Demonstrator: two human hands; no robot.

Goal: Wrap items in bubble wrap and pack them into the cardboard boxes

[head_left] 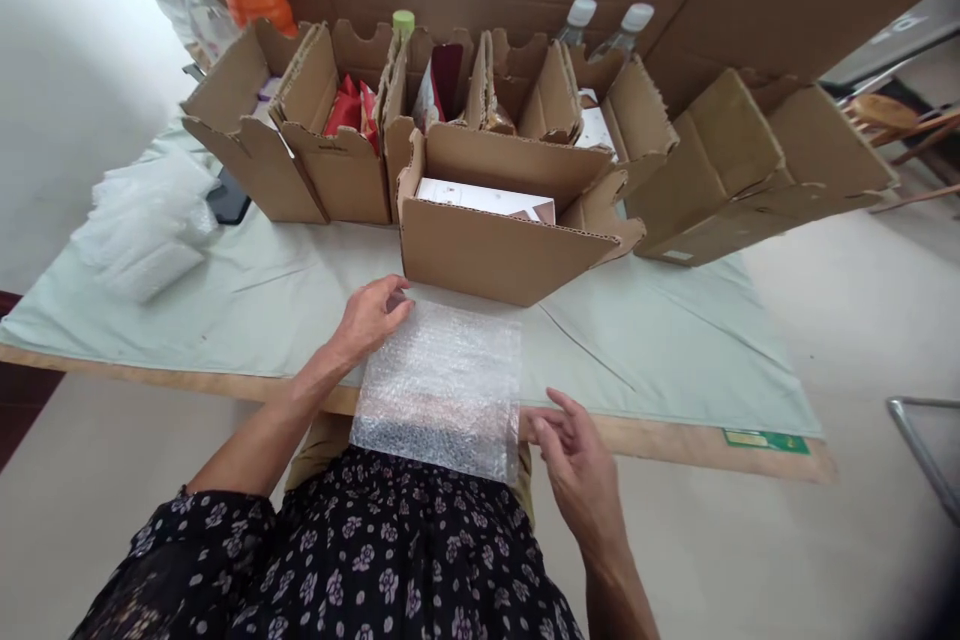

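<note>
Bright light whitens the wall (90, 70) past the left edge of the counter (262, 320); bubble wrap (442, 350) glints; wide-angle stretch skews the sides; the frame's right corners blur darkly.

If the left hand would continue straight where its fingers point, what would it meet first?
Probably the front cardboard box: its near wall looks just past the fingertips of the left hand, though depth there is unclear.

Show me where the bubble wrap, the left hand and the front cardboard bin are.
Bubble wrap (442, 375): head view, middle of its upper surface.
Left hand (371, 314): head view, back of the hand.
Front cardboard bin (487, 255): head view, its near wall.
</note>
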